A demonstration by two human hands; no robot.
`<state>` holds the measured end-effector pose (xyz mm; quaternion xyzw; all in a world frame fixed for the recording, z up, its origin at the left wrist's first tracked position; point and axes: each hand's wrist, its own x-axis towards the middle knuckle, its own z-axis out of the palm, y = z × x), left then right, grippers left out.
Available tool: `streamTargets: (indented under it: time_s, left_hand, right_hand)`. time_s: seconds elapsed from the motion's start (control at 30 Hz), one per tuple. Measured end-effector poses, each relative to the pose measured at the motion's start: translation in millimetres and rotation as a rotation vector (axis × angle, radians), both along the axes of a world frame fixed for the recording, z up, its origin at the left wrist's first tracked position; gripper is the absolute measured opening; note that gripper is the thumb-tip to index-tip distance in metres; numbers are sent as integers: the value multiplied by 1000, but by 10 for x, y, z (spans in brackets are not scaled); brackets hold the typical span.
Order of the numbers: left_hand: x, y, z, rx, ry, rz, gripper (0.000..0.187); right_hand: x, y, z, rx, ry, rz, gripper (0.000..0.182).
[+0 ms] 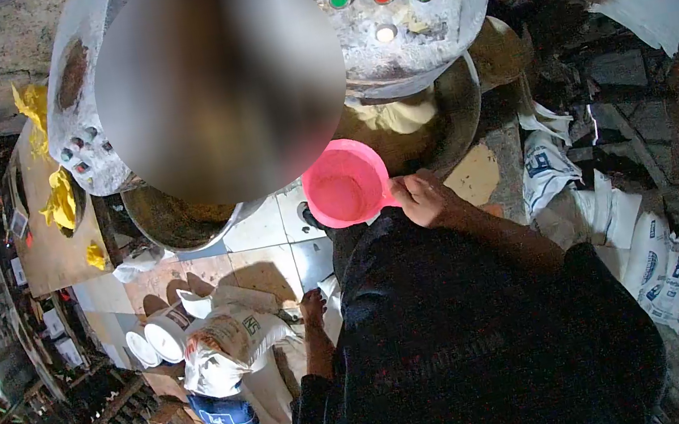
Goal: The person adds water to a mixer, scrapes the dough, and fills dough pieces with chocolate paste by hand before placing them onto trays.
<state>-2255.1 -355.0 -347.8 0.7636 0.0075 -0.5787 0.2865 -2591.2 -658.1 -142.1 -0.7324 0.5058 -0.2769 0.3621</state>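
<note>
My right hand point(424, 199) is closed around the handle of a pink plastic dipper point(346, 182). The dipper's open top faces up toward me, and its round pink bottom shows inside. It is held just in front of my body, overlapping the near edge of a large metal mixer bowl point(473, 102). Pale dough point(397, 115) lies in that bowl, under the mixer head. My left hand point(313, 307) hangs low at my left side, its fingers loosely curled with nothing visible in them.
The mixer head point(407, 27) has green and red buttons. A second mixer bowl point(179, 227) stands left, behind a blurred patch. White buckets point(169, 335) and sacks point(231, 345) stand on the tiled floor at left. More sacks point(662, 264) lean at right. A wooden table point(46, 250) holds yellow plastic.
</note>
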Motion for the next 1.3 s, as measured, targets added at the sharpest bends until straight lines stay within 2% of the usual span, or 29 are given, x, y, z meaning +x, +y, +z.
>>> streamTargets:
  time_s: [0.07,0.1,0.17,0.27,0.3,0.37,0.4,0.53,0.63,0.7,0.73,0.8,0.87,0.97,1.07,1.17,1.27,1.3]
  left_hand:
    - [38,61,-31,-77,92,52,31]
    - [48,84,-36,-116,137,79,32]
    - [-16,88,-3,-136,15,-31,32]
    - [-107,-21,119,-58,-80,-65,31]
    - [-123,-63,159,-14,-97,-55,30]
    - [46,16,-21,-28,111,104,29]
    - [75,-7,-17,-35,215,183,29]
    - [-40,-7,106,-101,35,55,28]
    - [-65,-70,194,-78,2,44,28]
    - [-96,-109,246,-68,-51,-5,28]
    - [-105,-133,273,-36,-49,9,28]
    - [-127,-212,327,27,-44,39,28]
    - [-168,-280,414,43,-66,24,27]
    - [-131,-280,365,47,-50,9,26]
    - [-42,-261,256,38,-10,9,28]
    - [-70,-297,289,25,-47,-41,30]
    - [-89,-305,286,6,-68,-65,31]
    - [-85,-290,264,-1,-66,-64,31]
  right_hand:
    - [-55,-73,4,50,109,108,10]
    - [-62,-50,-79,-103,54,92,10]
    - [-52,8,-307,-407,-55,56,10]
    - [-45,-29,-129,3,70,100,13]
    - [-52,-26,-181,-178,117,131,13]
    - [-76,9,-384,-543,209,191,15]
    - [-70,32,-439,-521,195,157,14]
    - [-31,105,-659,-388,112,41,14]
    - [7,87,-644,-475,52,15,17]
    - [-19,26,-572,-313,73,68,19]
    - [-63,-13,-536,-85,111,125,20]
    - [-82,-25,-550,14,156,183,20]
    - [-63,-16,-600,-245,173,186,20]
    - [-110,-69,-545,-472,219,241,22]
    - [-146,-57,-482,-251,369,369,33]
    - [-163,-105,-380,-311,357,381,33]
    - [-114,-54,-787,-305,218,245,30]
    - [-123,-63,-729,-369,189,242,31]
